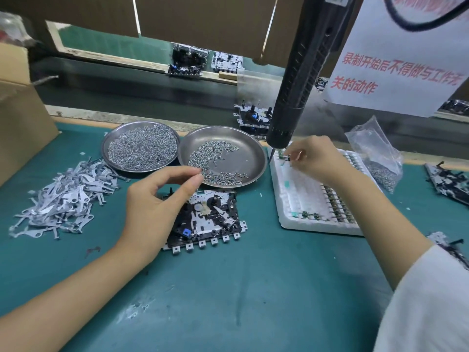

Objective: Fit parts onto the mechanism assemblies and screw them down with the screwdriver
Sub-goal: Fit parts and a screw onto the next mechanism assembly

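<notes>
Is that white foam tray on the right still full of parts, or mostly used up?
Mostly used up. The foam tray shows bare white slots across its middle; small parts remain only along its right and near edges.

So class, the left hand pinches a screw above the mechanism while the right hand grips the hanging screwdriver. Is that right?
Not quite. In the head view the right hand pinches a small part over the white foam tray, not the screwdriver, which hangs untouched. The left hand part holds.

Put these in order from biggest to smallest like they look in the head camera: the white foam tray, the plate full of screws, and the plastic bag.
1. White foam tray
2. Plate full of screws
3. Plastic bag

The bag is crumpled and farther back, so its place is less sure.
</notes>
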Demonstrator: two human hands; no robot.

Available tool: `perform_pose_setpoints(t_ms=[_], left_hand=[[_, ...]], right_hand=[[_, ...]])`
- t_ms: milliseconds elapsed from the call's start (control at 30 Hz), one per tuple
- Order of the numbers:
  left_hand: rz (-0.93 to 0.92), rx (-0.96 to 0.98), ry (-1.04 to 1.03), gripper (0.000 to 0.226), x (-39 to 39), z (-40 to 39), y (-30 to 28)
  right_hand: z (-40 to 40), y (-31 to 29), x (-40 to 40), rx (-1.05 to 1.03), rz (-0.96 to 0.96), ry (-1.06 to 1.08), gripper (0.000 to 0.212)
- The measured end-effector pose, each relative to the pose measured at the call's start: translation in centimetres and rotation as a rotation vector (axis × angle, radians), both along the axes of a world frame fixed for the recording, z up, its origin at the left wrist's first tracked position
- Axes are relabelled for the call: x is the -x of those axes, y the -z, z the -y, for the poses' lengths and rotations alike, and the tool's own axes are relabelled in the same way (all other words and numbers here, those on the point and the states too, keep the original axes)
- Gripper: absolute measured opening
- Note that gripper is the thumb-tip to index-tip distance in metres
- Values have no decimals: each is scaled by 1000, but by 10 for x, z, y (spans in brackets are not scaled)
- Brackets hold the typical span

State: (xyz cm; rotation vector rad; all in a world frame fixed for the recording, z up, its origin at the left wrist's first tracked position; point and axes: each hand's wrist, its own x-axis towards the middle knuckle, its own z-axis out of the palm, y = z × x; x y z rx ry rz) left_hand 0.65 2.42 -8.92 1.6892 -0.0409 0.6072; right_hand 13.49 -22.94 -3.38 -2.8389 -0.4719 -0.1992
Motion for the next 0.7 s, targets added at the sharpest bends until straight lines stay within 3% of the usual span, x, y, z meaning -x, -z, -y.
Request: perform_pose_setpoints(t_ms=[167, 433, 600, 700], left_hand=[[-4, 11, 17, 12, 1, 1, -1], [-9, 7, 25, 14, 2, 1, -2], [-15, -17, 52, 16, 4, 2, -3], [-18, -37, 63, 15, 6, 4, -3]], right_hand=[[-11, -6, -6, 209, -9, 13, 41], [-19, -10, -6, 292, 50, 24, 38], [-3, -24, 15, 7, 1, 69, 16], [0, -33, 50, -386, -319, 17, 7]])
